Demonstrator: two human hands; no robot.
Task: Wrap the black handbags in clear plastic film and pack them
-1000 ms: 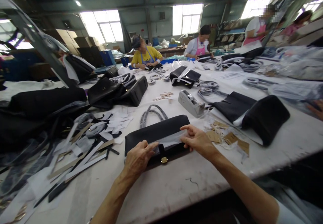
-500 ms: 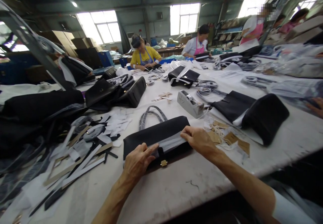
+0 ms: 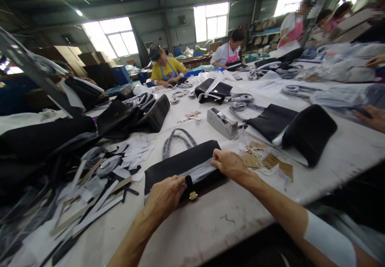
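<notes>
A flat black handbag [image 3: 180,163] lies on the white table in front of me, its gold clasp [image 3: 193,196] toward me. A strip of clear plastic film [image 3: 200,171] runs across the bag's flap. My left hand [image 3: 165,197] is curled on the left end of the film, fingers pressed down on it beside the clasp strap. My right hand [image 3: 230,165] pinches the film's right end against the bag's edge. A grey handle loop [image 3: 177,138] sticks out behind the bag.
A grey tape dispenser [image 3: 221,122] stands behind the bag. Brown tags [image 3: 264,160] lie to its right, paper scraps and strips [image 3: 120,158] to its left. More black bags [image 3: 300,128] crowd the table. Other people work at the far end, and another person's hand [image 3: 371,116] rests at right.
Both hands slid the film down toward the bag's near edge and pressed it flatter. My head turned slightly, shifting the view left.
</notes>
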